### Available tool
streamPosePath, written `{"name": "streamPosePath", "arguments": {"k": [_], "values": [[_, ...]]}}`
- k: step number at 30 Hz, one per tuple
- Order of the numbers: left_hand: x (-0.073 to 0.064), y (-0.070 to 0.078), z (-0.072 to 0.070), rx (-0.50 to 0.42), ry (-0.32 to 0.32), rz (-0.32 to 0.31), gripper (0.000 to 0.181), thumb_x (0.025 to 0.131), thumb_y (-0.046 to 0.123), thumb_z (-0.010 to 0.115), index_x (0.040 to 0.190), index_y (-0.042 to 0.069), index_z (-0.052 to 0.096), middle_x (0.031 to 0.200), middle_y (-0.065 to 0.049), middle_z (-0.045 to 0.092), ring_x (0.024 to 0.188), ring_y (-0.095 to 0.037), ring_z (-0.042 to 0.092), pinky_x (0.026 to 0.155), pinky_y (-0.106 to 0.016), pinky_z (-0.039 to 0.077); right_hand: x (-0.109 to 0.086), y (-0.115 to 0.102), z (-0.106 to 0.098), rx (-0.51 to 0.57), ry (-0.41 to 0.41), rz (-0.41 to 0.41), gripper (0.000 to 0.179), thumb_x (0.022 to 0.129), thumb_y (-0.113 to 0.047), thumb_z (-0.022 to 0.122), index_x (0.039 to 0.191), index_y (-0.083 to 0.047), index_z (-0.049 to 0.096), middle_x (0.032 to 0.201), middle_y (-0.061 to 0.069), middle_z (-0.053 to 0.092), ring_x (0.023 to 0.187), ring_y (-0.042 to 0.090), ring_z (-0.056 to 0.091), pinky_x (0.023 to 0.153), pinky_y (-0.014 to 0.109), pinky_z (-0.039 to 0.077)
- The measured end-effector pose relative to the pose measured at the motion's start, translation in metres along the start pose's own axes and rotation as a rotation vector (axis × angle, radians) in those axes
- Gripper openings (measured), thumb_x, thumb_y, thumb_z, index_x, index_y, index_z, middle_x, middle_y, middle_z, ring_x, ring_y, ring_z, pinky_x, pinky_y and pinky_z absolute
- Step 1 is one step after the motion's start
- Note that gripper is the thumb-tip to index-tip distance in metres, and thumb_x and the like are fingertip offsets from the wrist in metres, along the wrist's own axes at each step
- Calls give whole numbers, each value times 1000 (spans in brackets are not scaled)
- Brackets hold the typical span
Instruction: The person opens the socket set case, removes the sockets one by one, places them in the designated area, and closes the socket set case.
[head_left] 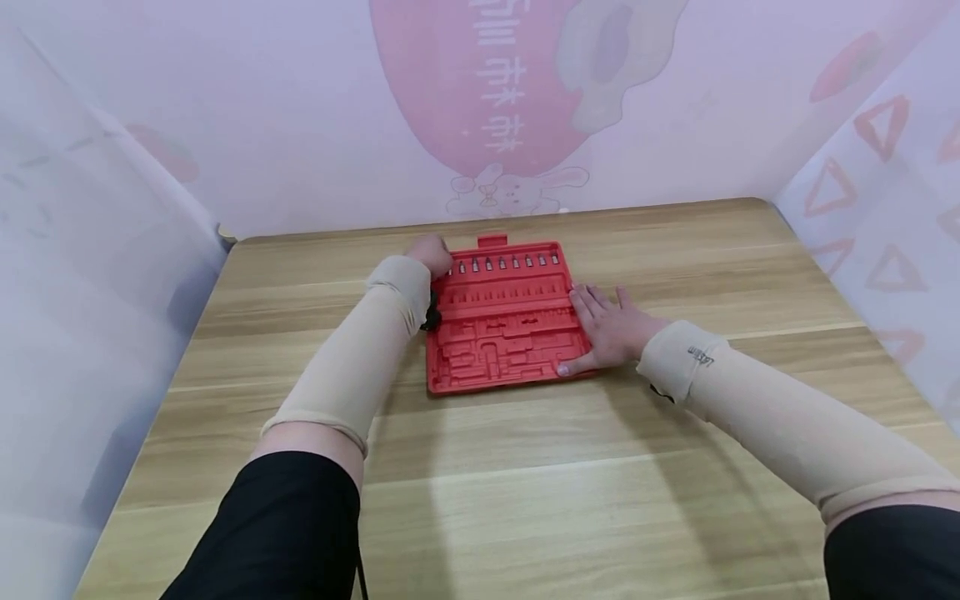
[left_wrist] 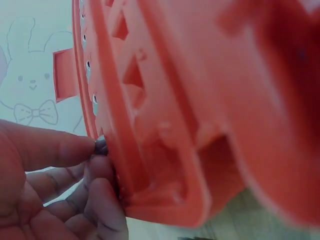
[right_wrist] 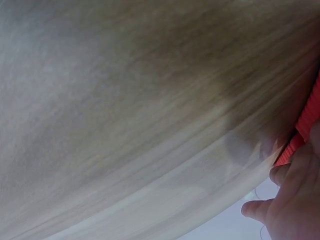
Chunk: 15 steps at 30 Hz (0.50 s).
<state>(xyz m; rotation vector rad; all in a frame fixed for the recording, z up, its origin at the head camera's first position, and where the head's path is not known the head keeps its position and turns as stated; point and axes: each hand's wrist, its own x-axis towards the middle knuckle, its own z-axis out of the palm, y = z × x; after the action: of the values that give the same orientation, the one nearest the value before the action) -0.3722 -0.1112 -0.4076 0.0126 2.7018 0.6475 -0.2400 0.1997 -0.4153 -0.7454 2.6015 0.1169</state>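
Container: a red case (head_left: 504, 309) of moulded plastic lies flat on the wood-grain table (head_left: 525, 467), between the two hands, near the table's far edge. Its inner side faces up, and a red tab (head_left: 492, 241) projects from its far edge.

Contents: a row of small metal pieces (head_left: 515, 262) occupies the slots along the far side of the case. The pieces are spaced at regular intervals, and the left wrist view shows round, hollow ends on several of them. A second row of slots runs parallel to the first on the near side. The near part of the case carries moulded recesses in assorted shapes, some straight, some stepped, one curved.

Left hand (head_left: 431, 254): located at the far left corner of the case. Thumb and forefinger pinch a metal piece (left_wrist: 101, 145) at the left end of the row, directly against the case; whether the piece is fully seated in its slot cannot be told. The remaining fingers are curled beneath.

Right hand (head_left: 611, 327): located at the right edge of the case. The grip is spread: the fingers extend onto the edge, with the thumb set apart at the near right corner, touching the case
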Motion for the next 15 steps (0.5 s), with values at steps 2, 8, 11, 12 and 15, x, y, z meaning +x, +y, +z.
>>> {"name": "streamPosePath", "arguments": {"k": [2, 8, 11, 12, 15], "values": [[-1, 0, -1, 1, 22, 12, 14, 100, 6, 48, 105, 0, 60, 104, -15, 59, 88, -25, 53, 79, -39, 48, 0, 0, -1, -7, 4, -1, 134, 84, -90, 47, 160, 9, -1, 168, 28, -2, 155, 44, 0, 119, 67, 1], [-8, 1, -2, -34, 106, 51, 20, 98, 3, 47, 78, 6, 53, 73, -6, 48, 65, -19, 45, 62, -33, 41, -1, -1, -4, 16, 5, -1, 131, 86, -84, 53, 160, 10, 1, 167, 28, 0, 154, 45, 1, 118, 69, 2], [-13, 1, 0, -88, 135, 47, 25, 99, 4, 45, 75, 8, 49, 67, -3, 43, 60, -18, 43, 58, -32, 39, -2, -2, -4, 10, -6, 1, 130, 87, -84, 53, 160, 10, 0, 168, 28, -1, 154, 44, 0, 118, 68, 1], [-14, 1, 0, -108, 144, 43, 23, 99, 4, 46, 77, 7, 51, 69, -3, 45, 62, -18, 44, 59, -32, 39, -2, -2, -4, 7, -7, 1, 129, 87, -83, 53, 160, 10, 0, 168, 27, -2, 154, 44, 0, 118, 68, 2], [-16, -3, 0, -175, 164, 26, 15, 99, 7, 48, 91, 5, 61, 82, -6, 54, 71, -19, 51, 63, -32, 43, -1, -2, -3, -1, -5, -3, 129, 87, -84, 52, 160, 10, 1, 167, 28, -2, 154, 44, 0, 118, 69, 2]]}}
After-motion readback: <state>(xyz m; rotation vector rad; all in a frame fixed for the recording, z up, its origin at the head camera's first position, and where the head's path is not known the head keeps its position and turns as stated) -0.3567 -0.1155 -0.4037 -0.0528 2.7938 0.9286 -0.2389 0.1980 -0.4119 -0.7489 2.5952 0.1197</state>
